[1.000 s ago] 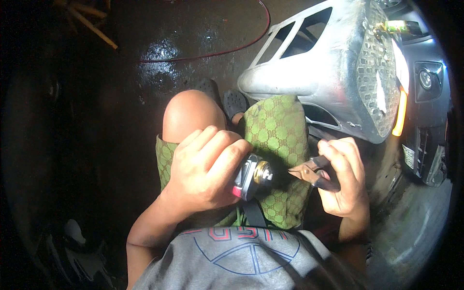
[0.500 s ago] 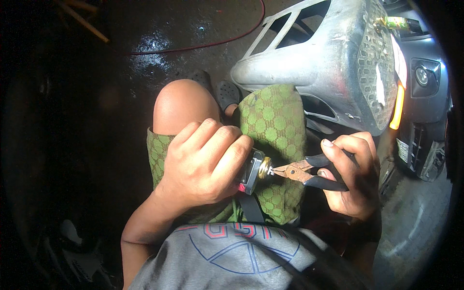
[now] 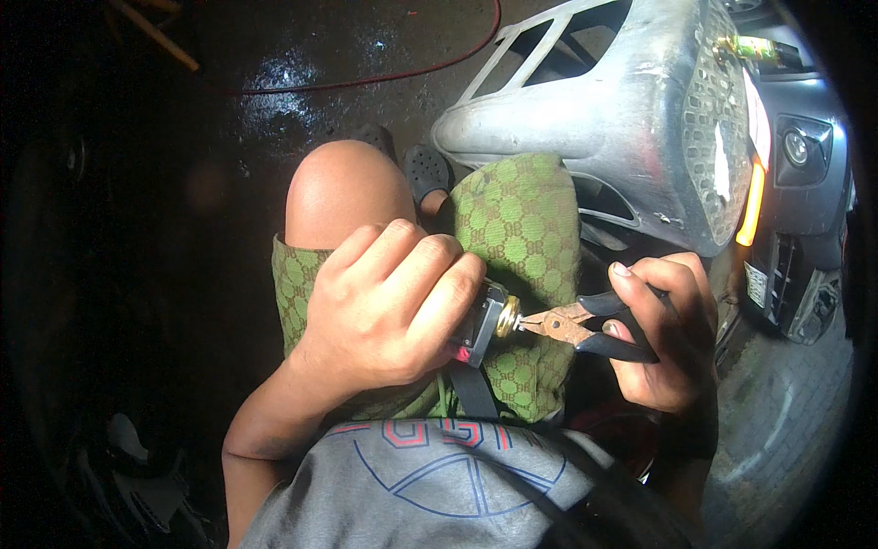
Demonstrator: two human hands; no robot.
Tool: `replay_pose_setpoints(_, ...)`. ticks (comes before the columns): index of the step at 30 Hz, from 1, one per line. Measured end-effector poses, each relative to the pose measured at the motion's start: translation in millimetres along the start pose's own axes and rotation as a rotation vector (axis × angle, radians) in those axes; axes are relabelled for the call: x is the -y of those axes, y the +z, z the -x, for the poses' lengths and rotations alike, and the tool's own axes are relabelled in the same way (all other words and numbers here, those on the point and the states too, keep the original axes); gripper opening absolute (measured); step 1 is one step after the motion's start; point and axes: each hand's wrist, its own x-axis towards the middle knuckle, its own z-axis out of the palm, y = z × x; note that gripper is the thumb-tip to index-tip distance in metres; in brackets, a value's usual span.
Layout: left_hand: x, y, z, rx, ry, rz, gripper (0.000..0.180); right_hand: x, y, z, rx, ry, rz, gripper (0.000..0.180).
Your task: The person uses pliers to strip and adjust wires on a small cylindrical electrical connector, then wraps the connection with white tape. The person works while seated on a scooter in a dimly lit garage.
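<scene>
My left hand (image 3: 389,306) is closed around a dark, boxy device (image 3: 475,328) and hides most of it. A brass-coloured round collar (image 3: 508,317) with a small pale tip sticks out of its right end, and a bit of pink-red shows at the lower edge. In my right hand (image 3: 672,334) are rusty pliers (image 3: 560,324) with black handles, the thumb and fingers spread around the grips. The jaws point left and meet the small tip at the collar; whether they clamp it, I cannot tell.
A worn grey plastic stool (image 3: 567,137) stands at the upper right. On it are a small green-labelled bottle (image 3: 754,48) and an orange-handled tool (image 3: 752,203). Beyond is a dark car bumper (image 3: 805,156). A red hose (image 3: 366,84) crosses the wet floor.
My left hand and the device have shifted very slightly to the right. The pliers stay at the small tip, and my right hand looks nearly still.
</scene>
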Motion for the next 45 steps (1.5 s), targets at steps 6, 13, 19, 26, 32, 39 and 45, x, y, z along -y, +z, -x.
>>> replay_pose_setpoints(6,-0.4,1.1,0.2,0.01,0.003,-0.022,0.036,-0.4,0.1,0.3,0.051,0.0,0.057,0.068)
replay_pose_setpoints(13,-3.3,0.5,0.1,0.053,-0.018,-0.045,0.038,3.9,-3.6,-1.0,0.221,0.06,0.234,0.066)
replay_pose_setpoints(19,-2.2,-1.1,-0.9,0.099,-0.067,-0.011,0.065,7.0,-2.5,-4.5,0.269,0.142,0.167,0.069)
replay_pose_setpoints(26,-5.7,-1.4,-4.7,0.129,-0.1,-0.01,0.067,1.4,1.3,-6.5,0.278,0.087,0.25,0.067)
replay_pose_setpoints(32,-7.6,-7.0,-11.4,0.186,-0.206,0.105,0.068,2.8,-0.1,-8.0,0.259,0.082,0.25,0.07)
replay_pose_setpoints(39,-8.5,-10.8,-22.2,0.253,-0.193,0.093,0.067,2.9,-10.5,-9.4,0.336,0.127,0.177,0.061)
replay_pose_setpoints(45,-22.5,-11.2,-48.2,0.382,-0.114,0.073,0.06,-1.3,-12.3,21.2,0.171,0.225,0.061,0.043)
